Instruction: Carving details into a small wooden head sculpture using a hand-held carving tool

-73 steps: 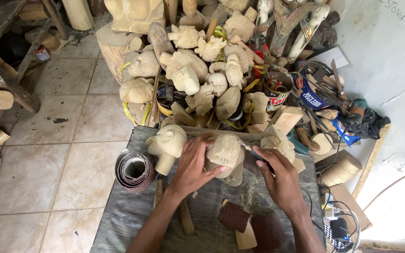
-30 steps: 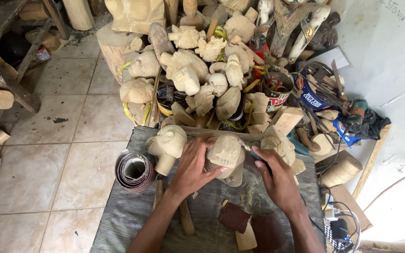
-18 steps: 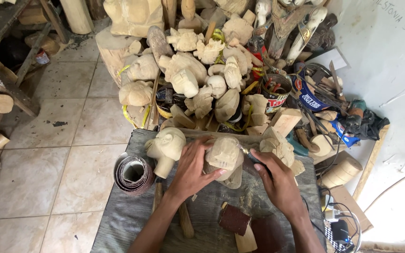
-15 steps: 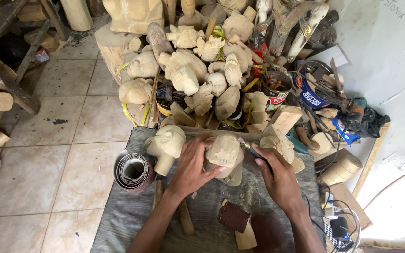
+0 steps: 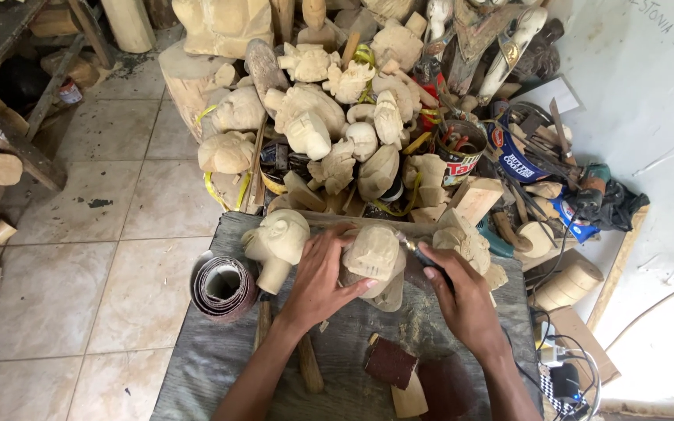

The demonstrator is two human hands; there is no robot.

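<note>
Two hands work over a grey tabletop (image 5: 220,366). The left hand (image 5: 317,277) has its fingers wrapped around a pale, rounded wooden carving (image 5: 374,256) that rests on the tabletop. The right hand (image 5: 462,300) pinches a thin, dark-handled tool (image 5: 419,251) whose tip touches the carving's side. A roll of sandpaper (image 5: 222,286) lies at the tabletop's left edge.

Both hands (image 5: 321,273) on pale wooden carving (image 5: 374,253)

Soft, even daylight, faint shadows, sharp focus mid-frame, and slight wide-angle bending at the edges.
</note>
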